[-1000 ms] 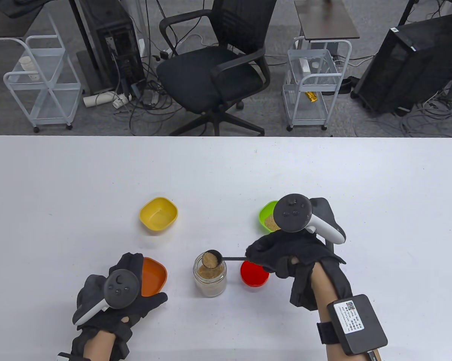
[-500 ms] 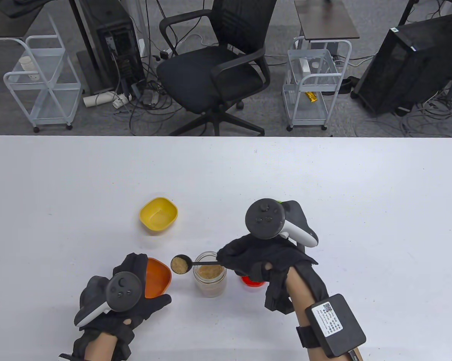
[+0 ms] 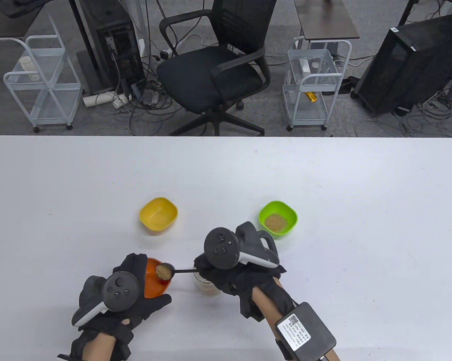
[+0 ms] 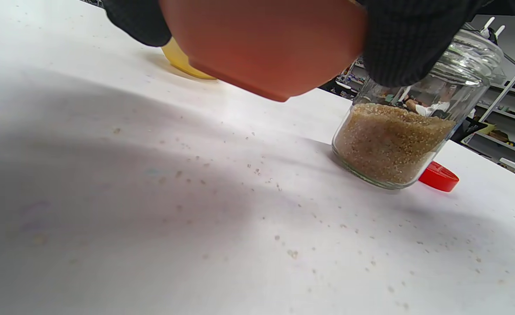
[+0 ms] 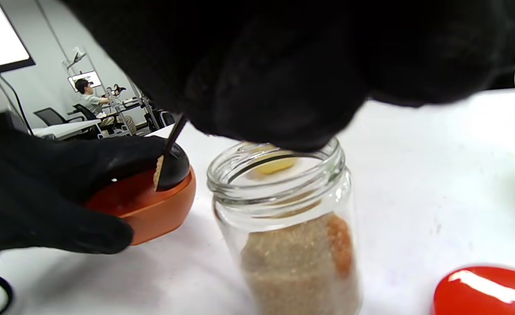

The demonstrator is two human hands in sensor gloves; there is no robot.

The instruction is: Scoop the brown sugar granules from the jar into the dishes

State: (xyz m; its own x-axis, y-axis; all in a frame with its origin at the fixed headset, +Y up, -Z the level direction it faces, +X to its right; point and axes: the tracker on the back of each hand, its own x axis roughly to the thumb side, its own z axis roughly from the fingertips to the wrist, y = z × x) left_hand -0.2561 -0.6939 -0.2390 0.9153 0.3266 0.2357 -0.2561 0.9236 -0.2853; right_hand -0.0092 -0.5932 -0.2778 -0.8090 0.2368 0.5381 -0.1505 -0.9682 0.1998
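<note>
My right hand grips the handle of a black spoon heaped with brown sugar, its bowl tilted over the orange dish. My left hand holds the orange dish, lifted and tilted off the table in the left wrist view. The open glass jar of brown sugar stands under my right hand; it shows clearly in the right wrist view and the left wrist view. The green dish holds some sugar. The yellow dish looks empty.
The jar's red lid lies on the table right of the jar, hidden by my right hand in the table view. Loose sugar grains are scattered on the white table. The table's far edge borders a chair and carts.
My right hand has carried the loaded spoon leftward from above the jar to over the orange dish and begun tilting it. The green dish is uncovered. My left hand has stayed on the orange dish.
</note>
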